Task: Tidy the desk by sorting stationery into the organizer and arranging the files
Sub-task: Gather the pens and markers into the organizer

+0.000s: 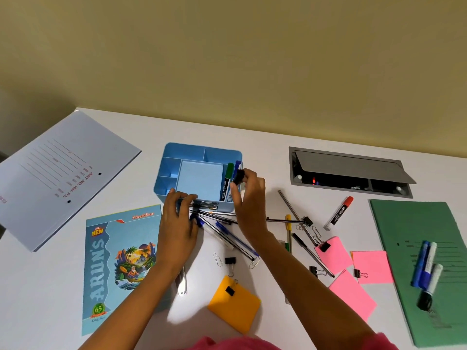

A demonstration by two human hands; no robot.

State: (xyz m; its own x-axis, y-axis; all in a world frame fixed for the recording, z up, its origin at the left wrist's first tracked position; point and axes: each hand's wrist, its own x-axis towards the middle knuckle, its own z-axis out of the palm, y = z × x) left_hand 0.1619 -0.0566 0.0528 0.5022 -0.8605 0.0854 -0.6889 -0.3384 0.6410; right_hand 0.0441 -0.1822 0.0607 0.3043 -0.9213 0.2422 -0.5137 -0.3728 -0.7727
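A light blue organizer (182,152) stands at the middle of the white desk. A green marker (226,180) and a blue marker (237,165) stand in its right compartment. My right hand (249,195) pinches a black-capped marker (238,176) over that compartment. My left hand (177,223) grips a bunch of pens (217,219) at the organizer's front edge. A red marker (338,213), several pens (300,218), binder clips (230,260) and paper clips lie loose to the right.
A white file (58,173) lies at the left, a green file (429,261) with several markers (425,266) on it at the right. A blue notebook (113,261), pink notes (371,266), an orange note pad (235,305) and a grey cable box (351,173) also occupy the desk.
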